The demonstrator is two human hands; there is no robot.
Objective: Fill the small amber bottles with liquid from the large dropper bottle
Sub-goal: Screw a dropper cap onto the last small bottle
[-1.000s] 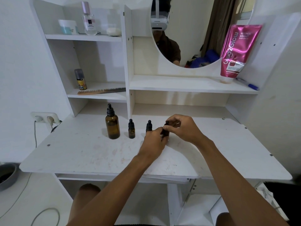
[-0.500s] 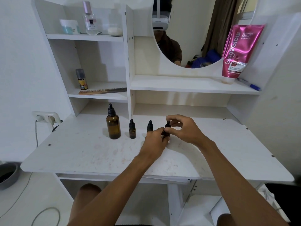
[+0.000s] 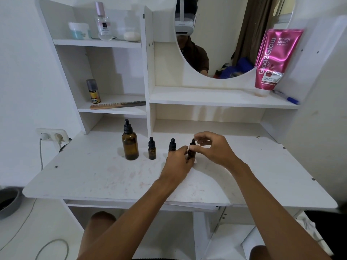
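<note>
My left hand (image 3: 177,162) grips the rightmost small amber bottle (image 3: 191,152) upright on the white desk (image 3: 93,177); my right hand (image 3: 214,149) hovers loosely curled beside its black dropper cap, holding nothing.

Readable: "Glad2Glow Retinol Bright Body Serum" on the pink tube (image 3: 272,61). The large dropper bottle (image 3: 130,144) stands left, two more small bottles (image 3: 152,152) between. Desk front and right side lie open.

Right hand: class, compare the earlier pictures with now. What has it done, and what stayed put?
The right hand has opened its grip and lifted off the cap of the rightmost small bottle. The left hand still holds that bottle's body. The large bottle and the other small bottles stayed put.
</note>
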